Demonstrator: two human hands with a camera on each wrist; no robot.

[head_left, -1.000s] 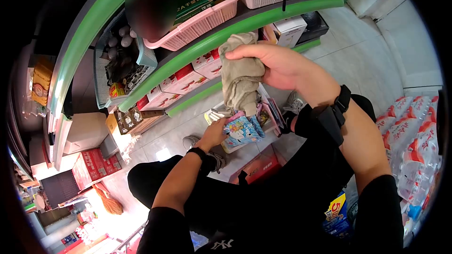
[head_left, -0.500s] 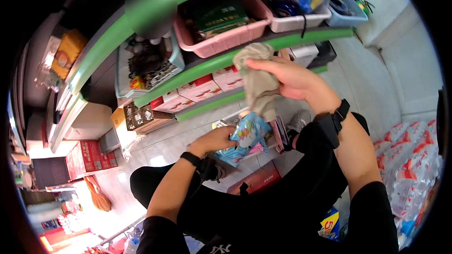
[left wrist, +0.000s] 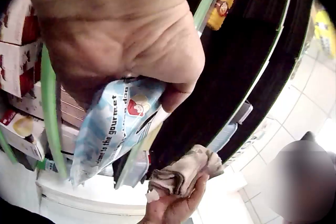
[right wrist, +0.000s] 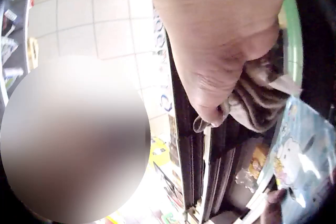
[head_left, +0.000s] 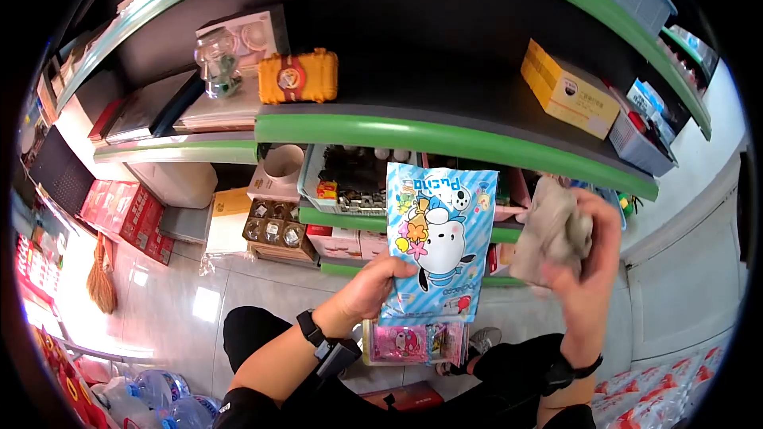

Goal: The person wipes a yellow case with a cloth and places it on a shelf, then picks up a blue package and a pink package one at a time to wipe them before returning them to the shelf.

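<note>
Upright in front of me is a light-blue striped packet (head_left: 437, 246) with a white cartoon dog, its lettering upside down. My left hand (head_left: 372, 290) grips it by the lower left edge, thumb on the front. A crumpled grey-beige cloth (head_left: 548, 234) is bunched in my right hand (head_left: 592, 254), just right of the packet. The left wrist view shows the packet (left wrist: 118, 124) under my curled fingers and the cloth (left wrist: 186, 171) beyond. In the right wrist view, my thumb presses on the folded cloth (right wrist: 254, 100). Below the packet, a pink cartoon packet (head_left: 400, 343) lies in a container.
A green-edged shelf (head_left: 429, 139) runs across ahead, bearing an orange case (head_left: 298, 77) and a yellow box (head_left: 572, 95). Underneath stand a basket of small goods (head_left: 346, 208) and several boxes. A broom (head_left: 101, 278) is at the left; wrapped bottles (head_left: 668, 397) are at the lower right.
My left hand has lifted the blue packet from the container to before the shelf. My right hand has moved rightward with the cloth. The head view has tilted up to the shelf.
</note>
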